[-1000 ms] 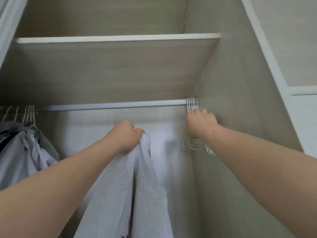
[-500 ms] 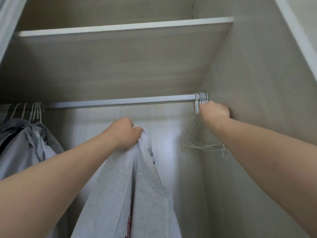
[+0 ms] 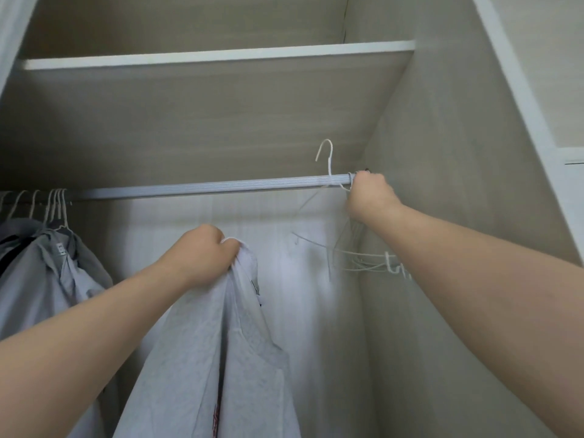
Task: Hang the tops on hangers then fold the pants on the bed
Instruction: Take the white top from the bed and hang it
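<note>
I look up into a wardrobe. My left hand grips the top of a light grey top, which hangs down from my fist. My right hand is at the right end of the grey rail, fingers curled on thin white wire hangers bunched there. One white hanger is lifted off, its hook standing above the rail, its frame blurred below. How my right fingers hold it is hidden behind the hand.
Grey garments hang on several white hangers at the rail's left end. A shelf spans above the rail. The wardrobe's side wall stands close to my right hand. The rail's middle stretch is bare.
My right hand has risen to the rail's end and one hanger's hook now stands above the rail. My left hand keeps its grip on the top, almost still.
</note>
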Tool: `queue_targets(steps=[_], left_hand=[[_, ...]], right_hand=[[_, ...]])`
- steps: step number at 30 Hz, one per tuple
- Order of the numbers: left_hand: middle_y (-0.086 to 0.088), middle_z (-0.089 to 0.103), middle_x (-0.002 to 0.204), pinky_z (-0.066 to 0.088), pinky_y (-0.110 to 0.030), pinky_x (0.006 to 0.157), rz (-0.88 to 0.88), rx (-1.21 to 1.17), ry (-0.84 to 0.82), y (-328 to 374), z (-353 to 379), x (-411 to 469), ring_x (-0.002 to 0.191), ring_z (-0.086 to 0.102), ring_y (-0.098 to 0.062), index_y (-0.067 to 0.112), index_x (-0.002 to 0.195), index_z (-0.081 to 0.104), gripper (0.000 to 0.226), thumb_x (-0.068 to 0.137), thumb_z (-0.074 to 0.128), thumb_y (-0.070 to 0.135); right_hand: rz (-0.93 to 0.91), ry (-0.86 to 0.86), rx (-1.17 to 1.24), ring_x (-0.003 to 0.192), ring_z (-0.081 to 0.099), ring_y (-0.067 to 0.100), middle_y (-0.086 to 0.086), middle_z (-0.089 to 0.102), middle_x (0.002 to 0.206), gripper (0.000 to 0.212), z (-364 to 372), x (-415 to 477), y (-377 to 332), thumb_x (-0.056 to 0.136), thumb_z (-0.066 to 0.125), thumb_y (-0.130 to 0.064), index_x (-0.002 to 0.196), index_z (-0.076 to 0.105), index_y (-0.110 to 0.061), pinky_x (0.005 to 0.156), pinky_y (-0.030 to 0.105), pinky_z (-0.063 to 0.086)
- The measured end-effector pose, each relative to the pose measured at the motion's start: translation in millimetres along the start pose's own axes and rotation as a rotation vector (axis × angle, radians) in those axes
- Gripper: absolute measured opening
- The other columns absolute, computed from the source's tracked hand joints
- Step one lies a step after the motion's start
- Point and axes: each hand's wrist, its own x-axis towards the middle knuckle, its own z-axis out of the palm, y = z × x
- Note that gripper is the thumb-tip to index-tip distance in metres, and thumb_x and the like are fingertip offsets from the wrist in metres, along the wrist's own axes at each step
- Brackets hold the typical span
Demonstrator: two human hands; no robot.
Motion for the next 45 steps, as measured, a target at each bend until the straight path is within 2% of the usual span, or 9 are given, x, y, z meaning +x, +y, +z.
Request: queue_targets(steps=[3, 6, 14, 23, 28, 32, 38, 42, 45], left_hand=[[-0.007, 0.051, 0.059, 0.029, -0.03, 0.051, 0.013, -0.034, 0.022, -3.9, -0.4, -14.8, 0.058, 0.045, -0.023, 0.006, 0.066, 0.052, 0.038, 0.098, 0.05, 0.027], [-0.011, 0.057, 0.062, 0.033, -0.029, 0.052, 0.017, -0.069, 0.017, -8.7, 2.7, -35.3, 0.06, 0.051, -0.023, 0.002, 0.068, 0.055, 0.038, 0.097, 0.051, 0.025], [0.003, 0.045, 0.047, 0.033, -0.031, 0.052, -0.013, -0.102, -0.038, -4.2, -7.6, -108.4, 0.052, 0.046, -0.019, 0.014, 0.056, 0.045, 0.042, 0.096, 0.054, 0.022], [-0.015, 0.055, 0.061, 0.042, -0.038, 0.065, -0.057, -0.067, -0.069, 60.4, -66.2, -204.6, 0.065, 0.055, -0.029, -0.003, 0.067, 0.051, 0.038, 0.099, 0.052, 0.017], [-0.017, 0.056, 0.066, 0.038, -0.034, 0.06, -0.152, -0.032, -0.126, 113.9, -86.3, -280.4, 0.062, 0.049, -0.023, -0.007, 0.078, 0.056, 0.036, 0.1, 0.05, 0.021], [-0.005, 0.045, 0.059, 0.033, -0.034, 0.055, -0.22, -0.029, -0.166, 152.2, -79.0, -355.1, 0.056, 0.041, -0.02, 0.009, 0.066, 0.047, 0.034, 0.099, 0.049, 0.019], [-0.022, 0.068, 0.084, 0.049, -0.039, 0.071, -0.349, -0.004, -0.344, 187.2, -58.2, -450.4, 0.081, 0.064, -0.035, -0.004, 0.092, 0.064, 0.034, 0.1, 0.046, 0.023], [-0.01, 0.058, 0.07, 0.043, -0.037, 0.066, -0.278, 0.086, -0.419, 209.9, -47.2, -508.2, 0.079, 0.06, -0.035, 0.007, 0.075, 0.056, 0.031, 0.099, 0.044, 0.021], [-0.006, 0.048, 0.075, 0.045, -0.041, 0.079, -0.184, 0.134, -0.433, 228.5, -37.3, -545.5, 0.088, 0.054, -0.034, 0.018, 0.06, 0.043, 0.036, 0.096, 0.047, 0.016]], right_hand=[[0.075, -0.031, 0.311, 0.095, 0.062, 0.036, 0.021, 0.059, 0.111, 0.028, -5.2, -26.5, -5.1, 0.093, 0.046, -0.005, 0.119, 0.057, -0.003, 0.073, 0.034, 0.049], [0.215, -0.101, 0.738, 0.058, 0.043, 0.022, 0.01, 0.048, 0.076, 0.02, -4.2, -70.1, -4.6, 0.094, 0.044, -0.005, 0.104, 0.061, -0.005, 0.044, 0.019, 0.034], [0.363, -0.171, 1.328, 0.038, 0.024, 0.011, -0.003, 0.036, 0.056, 0.014, -44.6, -177.4, 6.2, 0.094, 0.047, -0.01, 0.085, 0.044, -0.02, 0.04, 0.014, 0.021], [0.294, -0.427, 1.405, 0.035, 0.019, 0.009, -0.005, 0.027, 0.048, 0.02, -152.9, -231.8, 19.0, 0.1, 0.047, -0.017, 0.096, 0.065, -0.011, 0.037, 0.014, 0.017], [0.167, -0.488, 1.425, 0.036, 0.025, 0.01, -0.006, 0.032, 0.049, 0.023, -225.2, -316.9, 87.3, 0.102, 0.055, -0.024, 0.093, 0.075, -0.017, 0.039, 0.016, 0.021], [0.167, -0.565, 1.45, 0.037, 0.022, 0.01, -0.005, 0.03, 0.049, 0.027, -266.0, -390.3, 155.0, 0.102, 0.055, -0.023, 0.089, 0.079, -0.02, 0.04, 0.015, 0.02], [0.255, -0.647, 1.325, 0.041, 0.017, 0.012, -0.004, 0.025, 0.049, 0.036, -314.3, -487.4, 254.7, 0.077, 0.062, -0.046, 0.091, 0.079, -0.018, 0.044, 0.013, 0.018], [0.256, -0.702, 1.155, 0.042, 0.021, 0.014, -0.002, 0.027, 0.046, 0.037, -340.2, -551.0, 311.5, 0.08, 0.06, -0.047, 0.097, 0.079, -0.02, 0.044, 0.013, 0.022], [0.27, -0.806, 1.067, 0.043, 0.024, 0.014, -0.003, 0.03, 0.045, 0.033, -354.6, -587.7, 335.5, 0.081, 0.059, -0.045, 0.097, 0.079, -0.024, 0.043, 0.017, 0.021]])
